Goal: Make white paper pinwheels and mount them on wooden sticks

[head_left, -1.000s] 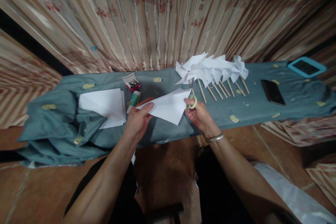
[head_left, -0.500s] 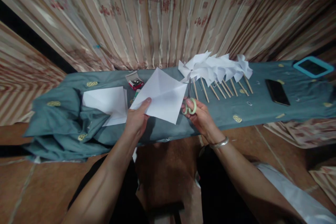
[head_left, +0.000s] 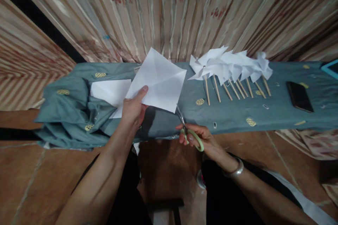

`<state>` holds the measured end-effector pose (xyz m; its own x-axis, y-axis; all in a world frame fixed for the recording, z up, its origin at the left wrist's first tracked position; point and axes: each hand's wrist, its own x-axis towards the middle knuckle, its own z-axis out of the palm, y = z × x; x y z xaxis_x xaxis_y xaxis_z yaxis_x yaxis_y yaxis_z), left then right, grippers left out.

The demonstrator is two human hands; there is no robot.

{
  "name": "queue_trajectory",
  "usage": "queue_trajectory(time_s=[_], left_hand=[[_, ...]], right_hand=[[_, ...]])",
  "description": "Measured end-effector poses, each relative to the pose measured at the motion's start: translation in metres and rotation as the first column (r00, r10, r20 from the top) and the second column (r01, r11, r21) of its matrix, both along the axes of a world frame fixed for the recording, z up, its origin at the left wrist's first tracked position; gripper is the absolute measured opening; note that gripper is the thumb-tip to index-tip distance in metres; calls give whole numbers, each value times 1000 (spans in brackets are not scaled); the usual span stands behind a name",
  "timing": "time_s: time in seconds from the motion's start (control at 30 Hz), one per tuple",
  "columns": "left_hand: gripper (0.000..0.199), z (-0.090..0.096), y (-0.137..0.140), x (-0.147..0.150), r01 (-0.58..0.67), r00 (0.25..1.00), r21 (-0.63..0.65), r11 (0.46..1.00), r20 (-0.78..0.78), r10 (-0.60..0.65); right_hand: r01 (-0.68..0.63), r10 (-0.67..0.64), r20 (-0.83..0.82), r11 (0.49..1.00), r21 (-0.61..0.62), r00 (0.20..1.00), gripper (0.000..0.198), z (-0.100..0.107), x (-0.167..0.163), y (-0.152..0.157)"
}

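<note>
A creased square sheet of white paper [head_left: 161,79] is pinched at its left corner by my left hand [head_left: 134,109], thumb on top. My right hand [head_left: 196,139] grips a pair of scissors [head_left: 194,140] with pale green handles. Their blades point up and left, with the tips beside the sheet's lower corner; whether they touch it I cannot tell. Behind my left hand lies a stack of white paper [head_left: 113,91], partly covered by a fold of cloth. Several white paper pinwheels [head_left: 224,65] on wooden sticks lie in a row at the back right.
A blue-green cloth [head_left: 169,123] covers the narrow table. On its right lie a black phone [head_left: 299,96] and a blue-framed tablet [head_left: 331,68], cut off by the view's edge. A patterned curtain [head_left: 163,14] hangs right behind the table.
My right hand has lowered the scissors from the sheet's right corner toward its bottom corner. The view has shifted left, and the sheet now hides the small red box.
</note>
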<state>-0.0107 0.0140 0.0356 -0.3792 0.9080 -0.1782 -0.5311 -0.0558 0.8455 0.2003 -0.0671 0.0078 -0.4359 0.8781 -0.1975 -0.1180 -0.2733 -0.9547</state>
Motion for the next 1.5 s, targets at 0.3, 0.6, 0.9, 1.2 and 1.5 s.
queue_trajectory(time_s=[0.3,0.6,0.9,1.2,1.5], left_hand=[[28,1,0,7,7,1000,-32,999,-27,-8],[31,1,-3,9,31,999,-63,998,-26,-33],[27,-1,-2,8,34,999,-49,998,-19,-35],[33,1,-3,8,22,1000,-75,997,9,-22],[29,7,-3,13,12,994,-84,996,110,-3]], right_hand=[[-19,19,-19,1000,-11,1000,32,0,-3,0],[-19,19,-25,1000,-12,1000,32,-2,-3,1],[-19,19,-7,999,-25,1000,28,1,-4,2],[-8,3,-63,996,-93,998,26,-4,-6,1],[-27,24,-47,997,-68,999,30,-6,-5,1]])
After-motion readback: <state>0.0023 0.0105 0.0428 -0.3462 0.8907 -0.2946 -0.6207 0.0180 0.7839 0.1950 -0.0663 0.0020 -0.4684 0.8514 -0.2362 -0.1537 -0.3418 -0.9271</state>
